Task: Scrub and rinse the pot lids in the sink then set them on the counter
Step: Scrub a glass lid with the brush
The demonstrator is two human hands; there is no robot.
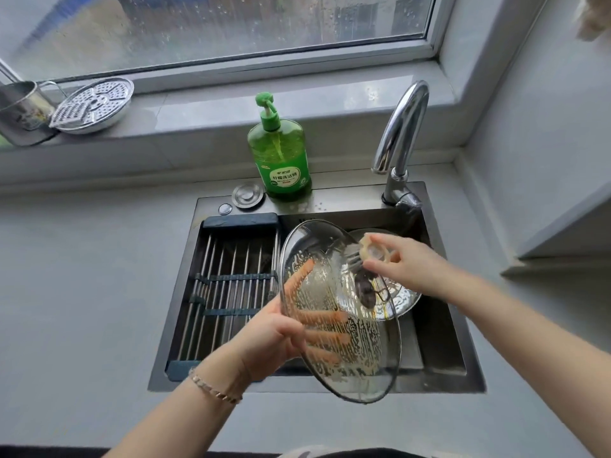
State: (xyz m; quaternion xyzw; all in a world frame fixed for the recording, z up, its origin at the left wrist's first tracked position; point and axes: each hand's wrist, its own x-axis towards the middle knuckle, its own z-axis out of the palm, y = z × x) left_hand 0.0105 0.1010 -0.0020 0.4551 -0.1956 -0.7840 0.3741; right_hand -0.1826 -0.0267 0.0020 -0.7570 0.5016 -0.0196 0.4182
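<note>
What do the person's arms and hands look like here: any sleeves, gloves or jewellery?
No sleeves or gloves show: the left hand and the right hand are bare, as are both forearms. A thin gold-toned chain-link bracelet sits on the left wrist. The right wrist has nothing on it, and I can make out no rings.

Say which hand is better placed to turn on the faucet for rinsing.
Right, likely: the right hand, pinching only the scrubber, is closer to the faucet; the left hand holds the soapy glass lid.
</note>
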